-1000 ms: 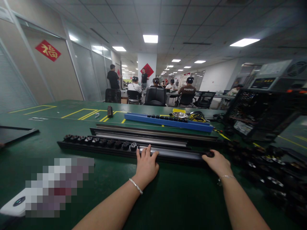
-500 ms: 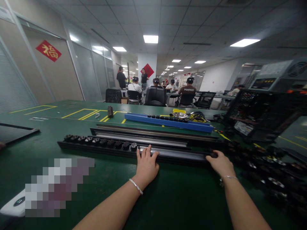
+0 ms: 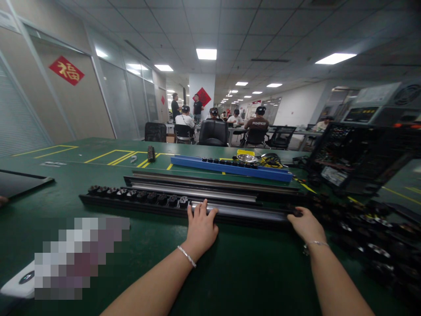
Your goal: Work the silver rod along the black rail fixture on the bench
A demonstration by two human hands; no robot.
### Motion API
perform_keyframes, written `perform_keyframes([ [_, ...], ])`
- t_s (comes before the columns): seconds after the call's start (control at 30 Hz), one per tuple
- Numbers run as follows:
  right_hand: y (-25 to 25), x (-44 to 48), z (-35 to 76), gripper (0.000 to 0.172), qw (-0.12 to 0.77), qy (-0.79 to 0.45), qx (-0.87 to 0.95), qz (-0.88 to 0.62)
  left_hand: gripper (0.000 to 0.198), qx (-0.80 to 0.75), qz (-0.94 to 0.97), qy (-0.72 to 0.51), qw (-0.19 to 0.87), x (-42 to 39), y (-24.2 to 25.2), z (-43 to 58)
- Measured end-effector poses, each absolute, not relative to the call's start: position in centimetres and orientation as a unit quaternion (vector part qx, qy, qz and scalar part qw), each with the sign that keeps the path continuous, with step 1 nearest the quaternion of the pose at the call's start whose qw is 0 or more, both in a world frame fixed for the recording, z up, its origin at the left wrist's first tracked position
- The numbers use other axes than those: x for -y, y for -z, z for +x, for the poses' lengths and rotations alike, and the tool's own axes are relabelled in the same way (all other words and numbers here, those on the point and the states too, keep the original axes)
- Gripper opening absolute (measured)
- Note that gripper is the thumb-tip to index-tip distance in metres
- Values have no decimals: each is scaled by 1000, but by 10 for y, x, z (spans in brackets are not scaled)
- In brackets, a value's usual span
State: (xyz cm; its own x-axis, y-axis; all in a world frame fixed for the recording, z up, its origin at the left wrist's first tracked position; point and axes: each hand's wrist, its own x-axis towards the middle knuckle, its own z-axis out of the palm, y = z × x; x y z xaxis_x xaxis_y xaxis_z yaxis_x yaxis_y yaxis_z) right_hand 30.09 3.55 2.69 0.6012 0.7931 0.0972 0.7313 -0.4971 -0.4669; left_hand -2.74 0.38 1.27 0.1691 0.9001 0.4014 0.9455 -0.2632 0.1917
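Observation:
A long black rail (image 3: 250, 212) with a shiny channel lies across the green table, and several round black parts (image 3: 141, 195) sit in a row in its left half. My left hand (image 3: 201, 226) rests on the rail's middle with fingers spread, just right of the last part in the row. At the rail's right end, my right hand (image 3: 307, 226) pinches a small dark part (image 3: 297, 213) between thumb and fingers. Right behind the rail lie more dark rails (image 3: 197, 192) with metallic strips.
Farther back is a blue rail (image 3: 230, 169) holding small black parts, near a metal dish (image 3: 246, 158). A pile of black parts (image 3: 378, 250) and an open black case (image 3: 345, 158) are at the right. A partly blurred white object (image 3: 19, 281) lies front left.
My right hand has moved slightly to the right with the small dark part. My left hand has stayed in place. In the background, a standing person has shifted right.

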Motion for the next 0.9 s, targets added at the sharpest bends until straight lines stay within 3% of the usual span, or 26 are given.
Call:
perform_keyframes([
  [0.53, -27, -34, 309, 44, 273, -32, 417, -866, 44, 605, -763, 222, 53, -5, -12, -28],
  [0.9, -31, -28, 315, 47, 282, -31, 391, -876, 44, 603, -762, 229, 53, -4, -12, -27],
])
